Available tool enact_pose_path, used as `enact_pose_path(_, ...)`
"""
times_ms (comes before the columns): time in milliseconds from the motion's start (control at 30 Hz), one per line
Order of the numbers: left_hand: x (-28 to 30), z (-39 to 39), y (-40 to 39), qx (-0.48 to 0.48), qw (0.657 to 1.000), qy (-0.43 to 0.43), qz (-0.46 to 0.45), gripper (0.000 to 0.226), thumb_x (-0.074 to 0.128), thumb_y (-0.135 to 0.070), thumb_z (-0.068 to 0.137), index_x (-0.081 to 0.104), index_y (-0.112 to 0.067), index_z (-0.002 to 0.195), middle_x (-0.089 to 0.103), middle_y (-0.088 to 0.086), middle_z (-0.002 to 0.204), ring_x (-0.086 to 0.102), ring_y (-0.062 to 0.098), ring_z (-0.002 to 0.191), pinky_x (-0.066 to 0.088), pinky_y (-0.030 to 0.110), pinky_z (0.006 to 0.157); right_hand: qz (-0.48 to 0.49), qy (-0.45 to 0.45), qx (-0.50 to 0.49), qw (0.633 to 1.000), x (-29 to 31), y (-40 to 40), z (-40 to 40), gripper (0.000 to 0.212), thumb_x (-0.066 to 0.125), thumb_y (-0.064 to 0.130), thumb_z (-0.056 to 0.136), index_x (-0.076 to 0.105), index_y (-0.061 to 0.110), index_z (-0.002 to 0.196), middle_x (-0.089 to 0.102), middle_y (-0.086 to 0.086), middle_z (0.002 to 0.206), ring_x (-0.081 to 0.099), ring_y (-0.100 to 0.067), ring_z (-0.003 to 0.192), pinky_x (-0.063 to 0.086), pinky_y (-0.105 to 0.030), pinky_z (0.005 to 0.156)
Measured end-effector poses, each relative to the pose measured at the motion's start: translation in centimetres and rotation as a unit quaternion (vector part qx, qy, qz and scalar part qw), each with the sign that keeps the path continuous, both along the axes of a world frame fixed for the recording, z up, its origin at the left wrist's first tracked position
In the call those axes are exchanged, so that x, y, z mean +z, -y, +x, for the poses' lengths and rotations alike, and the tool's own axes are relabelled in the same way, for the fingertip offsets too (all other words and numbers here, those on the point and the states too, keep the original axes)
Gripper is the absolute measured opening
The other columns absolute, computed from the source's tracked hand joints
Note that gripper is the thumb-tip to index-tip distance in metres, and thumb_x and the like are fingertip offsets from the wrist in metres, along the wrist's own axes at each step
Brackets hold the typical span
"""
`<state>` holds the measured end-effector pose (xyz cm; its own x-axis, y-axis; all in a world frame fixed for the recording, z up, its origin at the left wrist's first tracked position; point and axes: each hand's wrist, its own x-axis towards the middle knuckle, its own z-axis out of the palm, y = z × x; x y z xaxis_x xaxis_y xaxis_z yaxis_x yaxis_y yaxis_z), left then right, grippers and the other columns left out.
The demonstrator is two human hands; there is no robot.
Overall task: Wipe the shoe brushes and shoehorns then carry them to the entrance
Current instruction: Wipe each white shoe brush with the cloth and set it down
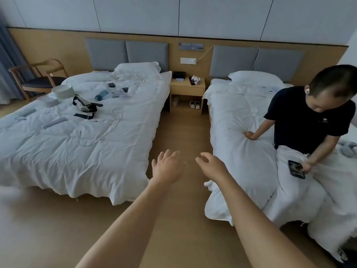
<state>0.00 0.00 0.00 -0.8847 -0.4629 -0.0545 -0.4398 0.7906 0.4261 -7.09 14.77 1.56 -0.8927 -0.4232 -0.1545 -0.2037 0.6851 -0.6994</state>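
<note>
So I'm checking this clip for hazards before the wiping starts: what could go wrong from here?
1. The thin white cable trailing across the left bed's white duvet could snag an open left hand reaching for items there.
2. The blue water bottle lying on that duvet might roll or leak if the bedding is tugged.
3. The seated person in a black T-shirt narrows the aisle beside the right hand.

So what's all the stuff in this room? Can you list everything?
beds: two, white, left and right
bedside table: one, wooden, between the beds
chair: one, wooden, far left
water bottle: one, blue, on the left bed
plates: a white stack, on the left bed
slippers: one white pair, under the bedside table
seated person: one, dark shirt, on the right bed
phone: one, dark, in that person's hand
left hand: empty, open grip
right hand: empty, open grip
</note>
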Motion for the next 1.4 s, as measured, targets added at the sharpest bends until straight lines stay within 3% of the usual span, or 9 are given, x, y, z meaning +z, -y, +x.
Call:
enact_pose_path(133, -0.3, -2.2, 1.5, -0.001, 0.999, -0.008, -0.041, 0.057, 0.043, -0.055, 0.096, 0.032, -0.034, 0.148, 0.025, 0.001, 0.159, 0.012, 0.027, 0.151, 0.013, 0.055, 0.119, -0.007, 0.02, -0.023, 1.0, -0.9, 1.6, -2.0, 0.051, 0.047, 0.045, 0.101, 0.044, 0.025, 0.148, 0.043, 0.001, 0.155, 0.044, -0.021, 0.14, 0.038, -0.032, 0.105)
enact_pose_path(267, -0.8, -5.3, 4.6, -0.006, 0.999, -0.001, -0.037, 0.057, 0.043, -0.053, 0.096, 0.033, -0.033, 0.149, 0.022, 0.002, 0.161, 0.009, 0.027, 0.152, 0.01, 0.055, 0.119, -0.016, 0.019, -0.052, 0.998, -1.7, 4.3, -4.7, 0.05, 0.052, 0.044, 0.099, 0.048, 0.025, 0.145, 0.046, 0.001, 0.152, 0.047, -0.02, 0.137, 0.037, -0.028, 0.097)
enact_pose_path(533, -0.6, -11.3, 12.6, -0.012, 1.0, -0.022, 0.007, 0.055, 0.051, -0.044, 0.094, 0.041, -0.032, 0.146, 0.032, 0.0, 0.157, 0.015, 0.026, 0.15, 0.012, 0.053, 0.12, -0.018, -0.002, -0.096, 0.995, -1.4, 11.8, -10.0, 0.049, 0.058, 0.037, 0.097, 0.048, 0.025, 0.143, 0.047, 0.0, 0.15, 0.048, -0.019, 0.134, 0.035, -0.023, 0.094)
enact_pose_path(767, 1.2, -16.1, 19.5, -0.038, 0.997, -0.073, 0.009, 0.056, 0.054, -0.049, 0.092, 0.045, -0.031, 0.144, 0.037, 0.0, 0.154, 0.021, 0.025, 0.147, 0.015, 0.053, 0.119, -0.034, -0.038, -0.118, 0.992, -0.4, 17.1, -12.9, 0.048, 0.06, 0.037, 0.097, 0.05, 0.026, 0.142, 0.049, 0.005, 0.149, 0.045, -0.014, 0.137, 0.033, -0.021, 0.1)
enact_pose_path(1133, 1.5, -22.9, 24.2, -0.066, 0.995, -0.076, 0.015, 0.057, 0.053, -0.047, 0.095, 0.039, -0.029, 0.147, 0.036, 0.003, 0.154, 0.026, 0.026, 0.145, 0.022, 0.05, 0.116, -0.043, -0.06, -0.118, 0.99, -0.5, 21.0, -19.6, 0.041, 0.061, 0.036, 0.097, 0.055, 0.026, 0.137, 0.055, 0.005, 0.141, 0.05, -0.011, 0.132, 0.038, -0.024, 0.103)
enact_pose_path(1400, 0.6, -31.9, 26.0, -0.041, 0.997, -0.064, -0.023, 0.056, 0.052, -0.047, 0.095, 0.041, -0.027, 0.146, 0.043, 0.003, 0.148, 0.032, 0.026, 0.14, 0.024, 0.047, 0.114, -0.027, -0.066, -0.072, 0.995, -1.6, 23.8, -30.0, 0.043, 0.059, 0.038, 0.098, 0.053, 0.026, 0.139, 0.055, 0.003, 0.14, 0.051, -0.015, 0.129, 0.04, -0.027, 0.102)
